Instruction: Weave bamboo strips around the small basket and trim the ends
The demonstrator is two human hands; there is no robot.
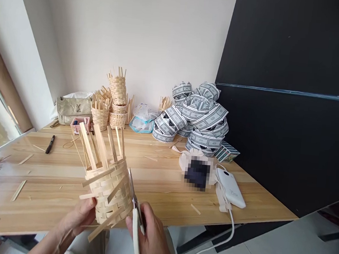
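Observation:
A woven wood-strip basket [113,195] is tilted just over the table's front edge, with long loose strips sticking up from its rim and several poking out of its side. My left hand [80,214] grips it low on its left side; some of the fingers are hidden behind it. In my right hand [151,236] is a pair of scissors [137,223] with pale handles, the fingers wrapped round them. The blades point up along the basket's right side. Whether they touch a strip I cannot tell.
On the wooden table [153,173] lie offcut strips and a black marker [50,144]. Further back stand stacked baskets [117,93], a beige bag [73,110] and piled patterned bands [197,117]. A white power bank [231,187] with a cable is at right, beside a black panel [289,110].

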